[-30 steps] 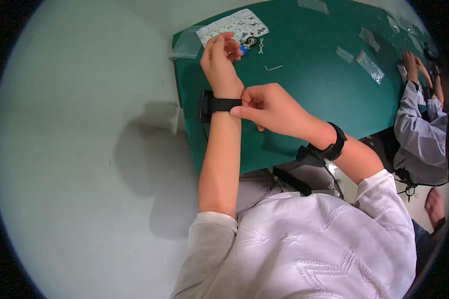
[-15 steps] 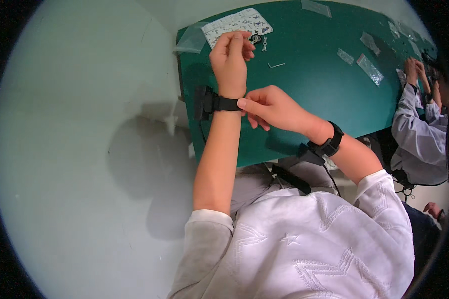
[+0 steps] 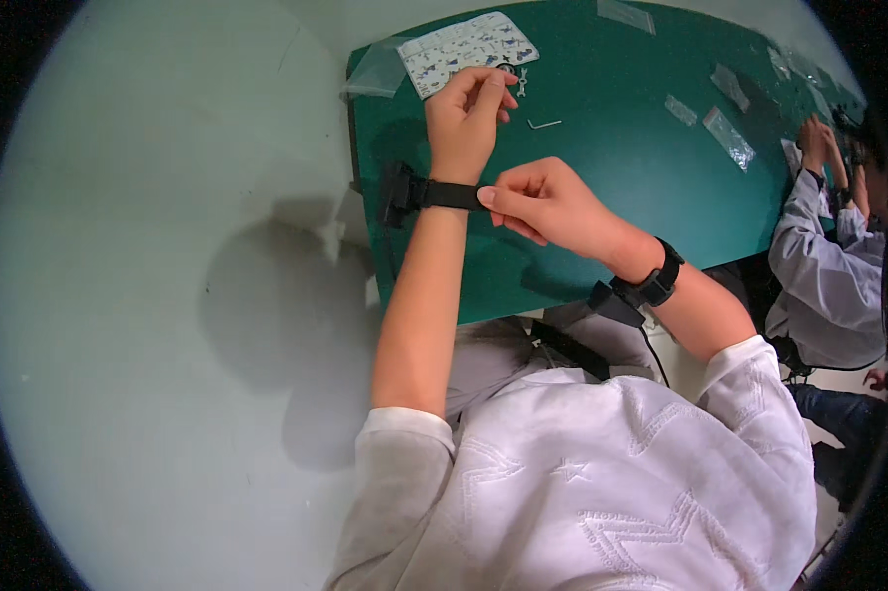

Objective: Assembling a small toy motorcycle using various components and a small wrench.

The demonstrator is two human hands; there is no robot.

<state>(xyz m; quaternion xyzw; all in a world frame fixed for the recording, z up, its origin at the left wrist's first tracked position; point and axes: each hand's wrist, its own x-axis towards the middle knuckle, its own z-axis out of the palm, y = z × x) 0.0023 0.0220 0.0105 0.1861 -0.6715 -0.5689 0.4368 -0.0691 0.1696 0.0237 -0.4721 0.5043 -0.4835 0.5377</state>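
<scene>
My left hand [image 3: 460, 128] is held over the far left part of the green table [image 3: 621, 197], its fingers loosely curled and apart with nothing seen in them. Around that wrist runs a black strap [image 3: 450, 195] carrying a black box-shaped device [image 3: 397, 195] on its outer side. The thumb and fingers of my right hand [image 3: 557, 209] pinch the strap's edge at the inner side of the wrist. A similar black wristband [image 3: 666, 274] with a box goes round my right wrist. Just beyond my left fingers lie a small wrench [image 3: 523, 83] and a partly hidden round black part [image 3: 507, 69].
A printed picture sheet [image 3: 463, 49] lies at the far left beside a clear plastic bag [image 3: 377, 74]. An L-shaped hex key [image 3: 544, 125] rests nearer. Several clear bags [image 3: 728, 138] lie to the right, where another person [image 3: 826, 266] sits. A pale wall [image 3: 168, 246] bounds the left.
My left hand has turned slightly and shifted a little down and right in view. My right hand still pinches the strap, now a bit higher in view.
</scene>
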